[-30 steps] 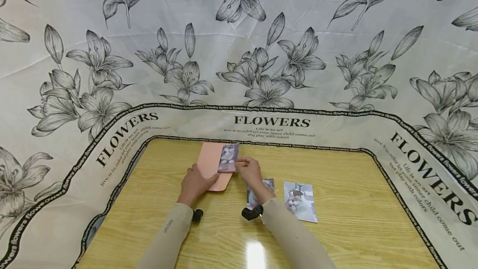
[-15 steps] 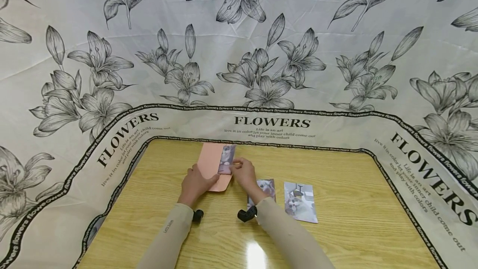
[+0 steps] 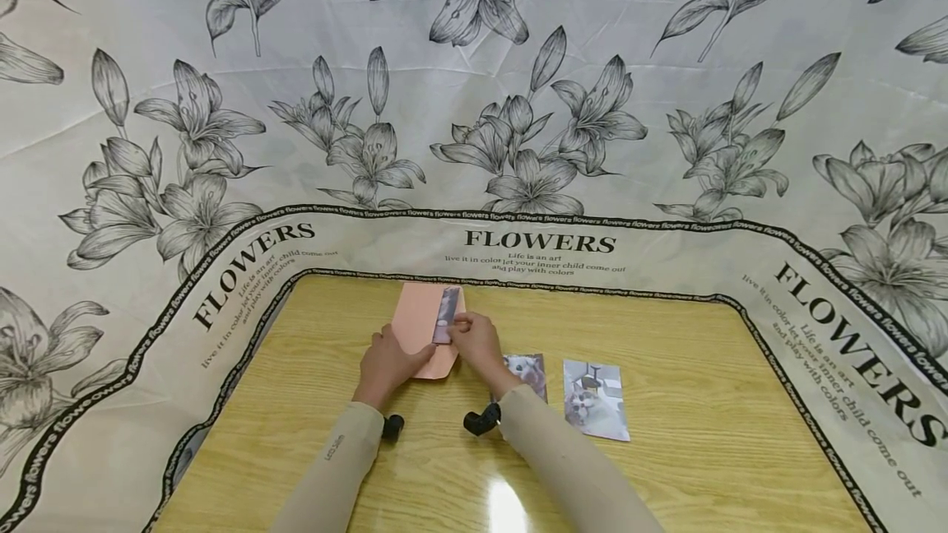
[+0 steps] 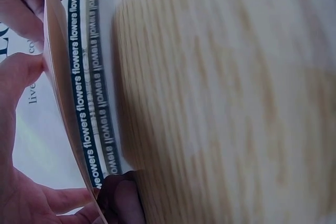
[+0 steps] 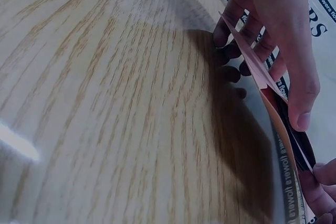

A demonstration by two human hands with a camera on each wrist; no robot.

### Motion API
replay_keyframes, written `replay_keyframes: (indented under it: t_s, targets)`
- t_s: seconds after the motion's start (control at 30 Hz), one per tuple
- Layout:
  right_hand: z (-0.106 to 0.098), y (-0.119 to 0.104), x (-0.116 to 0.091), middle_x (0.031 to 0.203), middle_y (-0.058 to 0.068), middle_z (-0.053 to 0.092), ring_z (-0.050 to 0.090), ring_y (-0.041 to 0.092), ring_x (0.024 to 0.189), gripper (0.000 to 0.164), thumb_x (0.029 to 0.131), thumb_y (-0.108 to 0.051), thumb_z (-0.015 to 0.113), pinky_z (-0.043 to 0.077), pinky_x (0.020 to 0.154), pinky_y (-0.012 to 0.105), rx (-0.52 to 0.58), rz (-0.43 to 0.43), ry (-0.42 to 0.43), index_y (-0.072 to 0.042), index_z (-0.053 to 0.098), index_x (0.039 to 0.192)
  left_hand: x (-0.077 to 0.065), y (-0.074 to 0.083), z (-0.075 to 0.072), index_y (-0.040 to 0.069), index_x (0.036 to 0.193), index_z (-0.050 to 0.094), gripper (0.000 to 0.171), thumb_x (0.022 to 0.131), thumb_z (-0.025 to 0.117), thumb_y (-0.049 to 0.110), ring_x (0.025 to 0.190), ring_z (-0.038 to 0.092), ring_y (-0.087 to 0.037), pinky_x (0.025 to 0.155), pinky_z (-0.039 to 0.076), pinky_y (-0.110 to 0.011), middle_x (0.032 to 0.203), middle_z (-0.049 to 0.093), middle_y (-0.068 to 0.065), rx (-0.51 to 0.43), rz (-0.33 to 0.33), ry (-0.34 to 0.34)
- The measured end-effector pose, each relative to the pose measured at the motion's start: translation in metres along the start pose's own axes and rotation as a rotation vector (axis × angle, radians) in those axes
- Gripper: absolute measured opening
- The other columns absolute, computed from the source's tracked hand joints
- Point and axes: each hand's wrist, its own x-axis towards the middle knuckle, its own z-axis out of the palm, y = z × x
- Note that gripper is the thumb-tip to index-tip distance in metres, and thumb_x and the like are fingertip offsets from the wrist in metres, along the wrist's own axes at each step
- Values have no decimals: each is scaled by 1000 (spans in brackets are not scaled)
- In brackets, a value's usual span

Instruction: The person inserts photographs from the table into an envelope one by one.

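A pink envelope [image 3: 416, 315], flap toward the person, is raised at the back of the table. My left hand [image 3: 388, 364] holds it by its left side, thumb on the front and fingers behind, as the right wrist view shows. My right hand [image 3: 477, 344] pinches a photo [image 3: 444, 315] by its right edge, and the photo's left part is hidden inside the envelope. In the right wrist view the envelope's mouth [image 5: 268, 95] gapes slightly around the photo's dark edge. The left wrist view has the envelope [image 4: 58, 56] edge-on between thumb and fingers.
Two more cat photos lie on the wooden table [image 3: 689, 368]: one photo [image 3: 527, 373] partly behind the right forearm, another photo [image 3: 595, 401] to its right. A flower-printed cloth [image 3: 533, 146] walls the table at the back and sides.
My right hand has moved left, sliding the photo further into the envelope, so a narrower strip shows. The left hand and envelope have stayed in place. More of the nearer table photo is uncovered.
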Motion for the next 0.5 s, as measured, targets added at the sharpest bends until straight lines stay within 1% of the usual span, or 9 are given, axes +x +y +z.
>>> replay_keyframes:
  t_s: [0.3,0.5]
  targets:
    - [8,-3,4,98,8,80,75,21,87,25,96,-14,79,59,75,35,-61,-3,9,-5,80,119,-2,1,-1,-13,148,45,105,89,76,67,100,67,-48,85,57,-61,130,56,-35,-2,-5,4]
    - [9,-11,3,102,6,80,74,21,91,25,98,-17,79,59,80,36,-77,10,6,-6,80,121,-1,1,0,-13,147,46,104,89,75,68,99,67,-47,84,57,-61,129,56,-34,3,4,16]
